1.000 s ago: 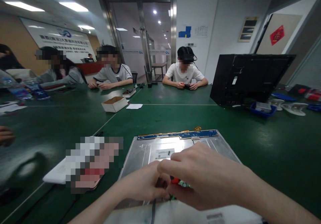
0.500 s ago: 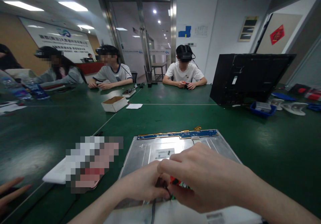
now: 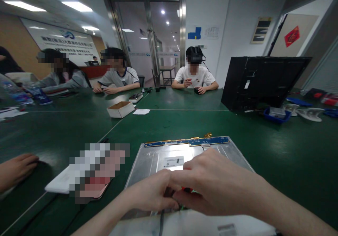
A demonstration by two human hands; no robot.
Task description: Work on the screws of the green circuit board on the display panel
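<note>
In front of me lies a silver metal-backed display panel [image 3: 142, 163] with a blue circuit strip [image 3: 187, 142] along its far edge. Over its near part my left hand [image 3: 157, 190] is closed, thumb and fingers pinched together. My right hand [image 3: 208, 183] curls against it from the right, fingers also closed. Between and under them show a small red part [image 3: 187, 189] and bits of green, perhaps a circuit board. What the fingertips grip is mostly hidden. A dark cable [image 3: 161, 222] runs from beneath my left hand toward me, over a white surface [image 3: 195, 225].
Left of the panel are a white object [image 3: 60, 183] and a pink phone-shaped object [image 3: 101, 179], both blurred out. Another person's hand [image 3: 18, 169] rests farther left. A white box [image 3: 120, 110] and a black monitor [image 3: 261, 82] stand beyond. Several people sit around the green table [image 3: 169, 123].
My right hand has shifted and turned slightly, covering more of the red part. My left hand stays nearly still. The neighbour's hand at left has moved farther into view; the person opposite raised one hand.
</note>
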